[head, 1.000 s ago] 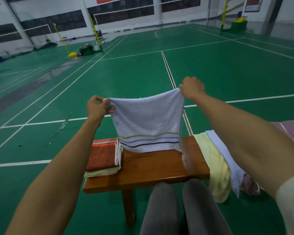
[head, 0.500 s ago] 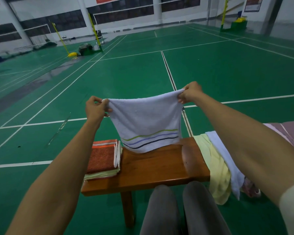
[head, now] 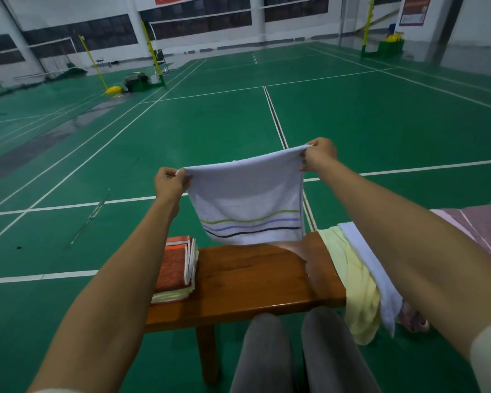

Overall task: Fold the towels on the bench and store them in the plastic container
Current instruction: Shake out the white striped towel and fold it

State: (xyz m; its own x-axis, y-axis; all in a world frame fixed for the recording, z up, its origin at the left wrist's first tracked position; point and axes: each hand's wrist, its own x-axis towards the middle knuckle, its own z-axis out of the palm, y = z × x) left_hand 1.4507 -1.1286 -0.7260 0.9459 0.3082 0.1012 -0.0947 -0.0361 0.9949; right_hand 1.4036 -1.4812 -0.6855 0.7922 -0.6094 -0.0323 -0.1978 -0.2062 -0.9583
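While both arms reach forward, the left hand (head: 169, 181) and right hand (head: 321, 154) each pinch a top corner of a white striped towel (head: 245, 198), which hangs above a wooden bench (head: 255, 279). A folded towel stack (head: 175, 269) lies on the bench's left end, and unfolded towels (head: 360, 279) drape over its right.

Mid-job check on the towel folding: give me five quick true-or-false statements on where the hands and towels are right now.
1. Both hands hold the white striped towel by its top corners. True: left hand, right hand.
2. A folded stack lies on the bench's left end. True.
3. The held towel lies flat on the bench. False: it hangs in the air.
4. The stack's top towel is blue. False: orange.
5. Unfolded towels drape over the bench's right end. True.
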